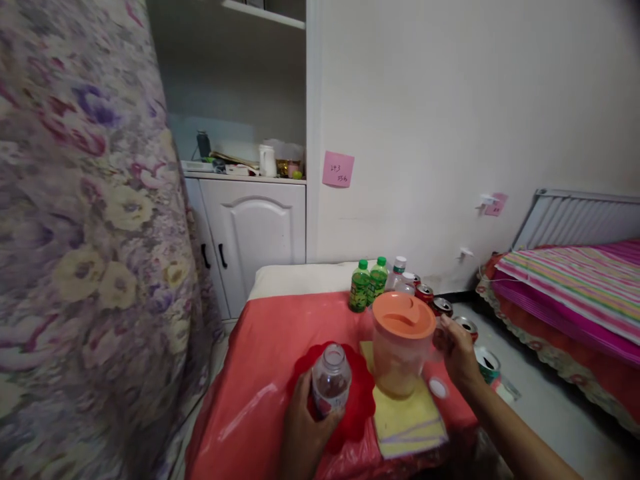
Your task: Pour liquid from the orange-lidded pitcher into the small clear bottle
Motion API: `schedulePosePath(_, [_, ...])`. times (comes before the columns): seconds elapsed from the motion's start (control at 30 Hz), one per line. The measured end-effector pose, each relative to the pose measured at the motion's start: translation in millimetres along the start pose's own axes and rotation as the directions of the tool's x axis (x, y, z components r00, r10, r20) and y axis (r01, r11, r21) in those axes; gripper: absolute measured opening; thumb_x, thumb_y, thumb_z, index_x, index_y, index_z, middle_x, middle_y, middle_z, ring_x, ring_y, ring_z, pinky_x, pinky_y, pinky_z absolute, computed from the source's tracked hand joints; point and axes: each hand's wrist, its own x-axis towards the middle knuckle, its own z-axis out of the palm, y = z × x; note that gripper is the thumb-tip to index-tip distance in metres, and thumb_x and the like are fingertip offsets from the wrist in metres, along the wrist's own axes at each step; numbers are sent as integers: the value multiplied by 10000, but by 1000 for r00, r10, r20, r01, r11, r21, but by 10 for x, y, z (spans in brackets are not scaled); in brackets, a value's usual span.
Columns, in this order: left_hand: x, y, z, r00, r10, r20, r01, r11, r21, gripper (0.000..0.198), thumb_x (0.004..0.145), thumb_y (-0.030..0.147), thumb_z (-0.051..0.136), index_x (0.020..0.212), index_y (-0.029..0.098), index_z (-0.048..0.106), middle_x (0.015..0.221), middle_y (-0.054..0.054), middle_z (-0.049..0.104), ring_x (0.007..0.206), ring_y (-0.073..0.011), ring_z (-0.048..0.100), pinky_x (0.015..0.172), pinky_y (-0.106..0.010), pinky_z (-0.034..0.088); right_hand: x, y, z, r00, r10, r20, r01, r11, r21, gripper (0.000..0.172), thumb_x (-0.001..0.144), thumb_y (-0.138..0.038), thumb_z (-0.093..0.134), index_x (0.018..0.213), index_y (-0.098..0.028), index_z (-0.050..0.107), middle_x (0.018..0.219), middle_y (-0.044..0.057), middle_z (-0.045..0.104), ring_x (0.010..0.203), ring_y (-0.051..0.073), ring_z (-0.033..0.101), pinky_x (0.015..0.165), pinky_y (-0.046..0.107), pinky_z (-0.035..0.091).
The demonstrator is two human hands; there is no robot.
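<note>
A left hand point(306, 427) wraps an uncapped clear bottle point(331, 387) over a red scalloped tray point(364, 393), while a right hand point(456, 350) closes on the handle of an orange-lidded pitcher point(400, 363) — the two hands well apart. The pitcher appears to stand on a yellow cloth point(410, 423) on the red-covered surface point(280, 327), a white cap point(439, 387) just beside it; whether the bottle touches the tray cannot be told. Green-capped bottles point(359, 288) and drink cans point(466, 327) stand behind and to the right. The step in hand looks like steadying both vessels — the next move likely calls for a firm handle grip and the bottle's mouth held upright.
</note>
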Motion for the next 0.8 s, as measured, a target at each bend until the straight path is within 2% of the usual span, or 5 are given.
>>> schedulePosePath(0.27, [12, 117, -24, 994, -72, 77, 71, 997, 17, 641, 565, 307, 796, 1161, 185, 596, 1178, -107, 719, 1106, -335, 669, 971, -471, 531, -36, 132, -271, 997, -3, 75, 13, 991, -134, 412, 874, -594, 537, 740, -211, 614, 631, -19, 590, 563, 145, 487, 552, 284, 421])
schedulePosePath(0.4, [9, 53, -19, 996, -62, 66, 64, 998, -21, 666, 593, 315, 784, 1218, 188, 592, 1226, -114, 714, 1135, -336, 666, 971, -467, 536, -174, 177, -438, 990, -17, 139, 48, 974, -223, 390, 854, -578, 580, 990, -225, 677, 981, 53, 717, 904, 231, 635, 826, 345, 513])
schedulePosePath(0.5, [18, -8, -23, 997, -60, 41, 61, 998, -5, 657, 593, 338, 786, 1208, 190, 613, 1213, -117, 724, 1131, -345, 669, 971, -478, 536, -384, 283, -631, 992, 1, 123, 39, 948, -317, 442, 856, -554, 585, 1160, -239, 641, 1276, 83, 660, 1187, 275, 578, 1057, 398, 435])
schedulePosePath(0.63, [35, -22, -19, 997, -56, 54, 55, 998, 21, 660, 589, 357, 793, 1199, 180, 612, 1207, -126, 723, 1124, -349, 668, 979, -490, 526, -641, 543, -868, 997, 56, 60, -11, 820, -572, 483, 922, -572, 419, 1231, -248, 602, 1357, 88, 609, 1284, 267, 530, 1147, 438, 374])
schedulePosePath(0.8, [29, 15, 5, 993, -88, 76, 84, 995, 53, 719, 580, 352, 796, 1233, 158, 566, 1241, -137, 691, 1133, -339, 656, 985, -470, 519, -693, 809, -941, 991, 122, 60, -31, 630, -776, 539, 791, -530, 590, 1198, -181, 646, 1246, 141, 651, 1193, 315, 604, 1041, 462, 476])
